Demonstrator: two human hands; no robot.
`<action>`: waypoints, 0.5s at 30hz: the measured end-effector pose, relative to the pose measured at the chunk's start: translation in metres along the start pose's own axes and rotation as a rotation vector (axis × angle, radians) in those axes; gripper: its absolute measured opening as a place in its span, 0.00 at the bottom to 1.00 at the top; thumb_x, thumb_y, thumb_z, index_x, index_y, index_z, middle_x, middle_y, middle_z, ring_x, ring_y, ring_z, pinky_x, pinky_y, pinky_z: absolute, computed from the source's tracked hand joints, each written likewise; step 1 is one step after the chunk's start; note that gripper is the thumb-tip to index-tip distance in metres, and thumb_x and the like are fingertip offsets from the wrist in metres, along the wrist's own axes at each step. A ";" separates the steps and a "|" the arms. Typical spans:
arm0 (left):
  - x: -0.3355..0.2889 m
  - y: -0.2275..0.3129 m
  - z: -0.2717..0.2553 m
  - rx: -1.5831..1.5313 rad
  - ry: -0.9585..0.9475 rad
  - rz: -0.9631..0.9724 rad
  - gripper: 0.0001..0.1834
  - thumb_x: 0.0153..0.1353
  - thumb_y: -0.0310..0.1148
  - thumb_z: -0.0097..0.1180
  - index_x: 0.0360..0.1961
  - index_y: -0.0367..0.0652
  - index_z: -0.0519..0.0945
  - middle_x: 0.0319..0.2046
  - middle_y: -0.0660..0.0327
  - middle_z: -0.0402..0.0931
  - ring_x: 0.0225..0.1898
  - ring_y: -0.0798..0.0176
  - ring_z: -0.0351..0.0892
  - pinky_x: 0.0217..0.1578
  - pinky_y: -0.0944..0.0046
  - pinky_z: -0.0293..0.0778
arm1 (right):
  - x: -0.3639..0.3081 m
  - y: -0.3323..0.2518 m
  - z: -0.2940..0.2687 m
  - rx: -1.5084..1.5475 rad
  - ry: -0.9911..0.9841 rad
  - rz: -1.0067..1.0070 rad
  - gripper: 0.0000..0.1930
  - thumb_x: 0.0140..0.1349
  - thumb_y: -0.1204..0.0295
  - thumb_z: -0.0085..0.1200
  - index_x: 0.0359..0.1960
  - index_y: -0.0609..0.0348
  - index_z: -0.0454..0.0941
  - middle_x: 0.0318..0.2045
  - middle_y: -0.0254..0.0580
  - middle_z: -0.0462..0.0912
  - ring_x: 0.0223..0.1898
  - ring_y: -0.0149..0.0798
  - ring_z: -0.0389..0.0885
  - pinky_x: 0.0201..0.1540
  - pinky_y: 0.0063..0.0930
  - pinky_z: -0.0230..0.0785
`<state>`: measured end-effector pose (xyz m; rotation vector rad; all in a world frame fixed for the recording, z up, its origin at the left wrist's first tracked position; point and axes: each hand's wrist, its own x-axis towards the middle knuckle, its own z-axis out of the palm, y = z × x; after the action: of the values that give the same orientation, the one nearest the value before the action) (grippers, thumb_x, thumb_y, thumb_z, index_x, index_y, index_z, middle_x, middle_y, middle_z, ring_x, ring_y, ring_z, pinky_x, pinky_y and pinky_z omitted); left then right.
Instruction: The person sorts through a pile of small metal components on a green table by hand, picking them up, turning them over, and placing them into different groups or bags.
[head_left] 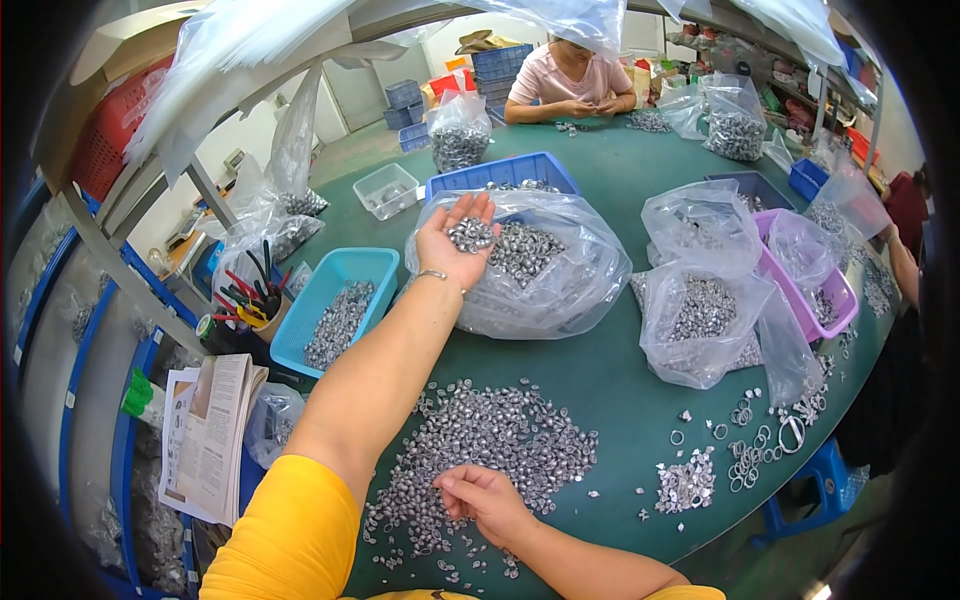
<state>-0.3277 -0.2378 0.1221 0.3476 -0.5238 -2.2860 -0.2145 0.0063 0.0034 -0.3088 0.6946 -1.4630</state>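
My left hand (456, 243), palm up with a bracelet at its wrist, cups a handful of small silvery metal pieces (470, 235). It is stretched out over the near left side of a large clear plastic bag (545, 310), whose mouth shows many similar pieces inside. My right hand (488, 505) rests at the lower right of a wide heap of loose metal pieces (500, 430) on the green table (620, 420). Its thumb and fingers are curled together, and anything between them is too small or hidden to make out.
A turquoise basket (290, 335) of metal pieces stands left, beside pliers (250, 300). Right are filled bags (700, 330), a purple basket (840, 305) and loose rings (745, 465). A blue crate (500, 175) stands behind my bag; a person (570, 85) sits opposite.
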 end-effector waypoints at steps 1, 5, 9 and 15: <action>0.002 -0.002 -0.002 -0.002 0.003 -0.002 0.18 0.64 0.37 0.30 0.45 0.38 0.68 0.50 0.49 0.67 0.54 0.52 0.64 0.52 0.48 0.58 | -0.001 0.001 0.000 -0.004 0.005 -0.001 0.07 0.59 0.70 0.49 0.32 0.61 0.76 0.21 0.30 0.74 0.22 0.23 0.69 0.26 0.14 0.62; 0.007 -0.011 -0.004 0.278 0.017 0.142 0.17 0.60 0.30 0.38 0.50 0.36 0.68 0.49 0.53 0.69 0.53 0.57 0.66 0.54 0.57 0.57 | 0.000 0.004 -0.006 -0.037 -0.010 0.008 0.07 0.59 0.71 0.48 0.34 0.62 0.75 0.22 0.32 0.74 0.23 0.25 0.70 0.27 0.15 0.64; 0.011 -0.019 -0.006 0.623 0.028 0.251 0.21 0.56 0.23 0.44 0.53 0.34 0.65 0.48 0.54 0.70 0.51 0.61 0.67 0.53 0.65 0.58 | 0.002 0.004 -0.004 -0.095 0.019 -0.015 0.07 0.59 0.72 0.48 0.34 0.62 0.75 0.21 0.32 0.74 0.23 0.25 0.70 0.27 0.15 0.63; -0.009 -0.018 0.009 0.743 0.161 0.319 0.16 0.56 0.27 0.46 0.47 0.40 0.70 0.35 0.60 0.74 0.34 0.68 0.72 0.37 0.67 0.69 | 0.005 -0.006 0.001 -0.202 0.076 -0.101 0.07 0.57 0.71 0.50 0.32 0.63 0.75 0.19 0.33 0.73 0.19 0.25 0.69 0.23 0.16 0.63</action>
<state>-0.3358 -0.2174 0.1222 0.7377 -1.2412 -1.6710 -0.2191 0.0005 0.0068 -0.4510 0.9015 -1.5091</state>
